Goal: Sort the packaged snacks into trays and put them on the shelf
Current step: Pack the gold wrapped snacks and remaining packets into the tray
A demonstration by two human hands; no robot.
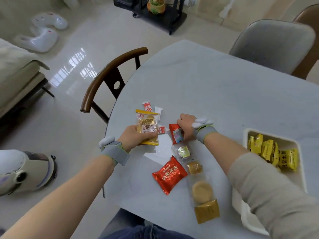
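Note:
My left hand grips a yellow biscuit packet just above the grey table. To its right, my right hand holds a small red snack packet. Below them lie a larger red packet, a clear packet with a foil sweet, a clear packet with a brown cake and a long clear packet of round biscuits. Small red and white sachets lie beyond the yellow packet. A white tray at the right holds several yellow packets.
A second white tray sits at the table's near right edge under my right forearm. A wooden chair stands at the table's left side and a grey chair at the far right. A robot vacuum-like device sits on the floor at the left.

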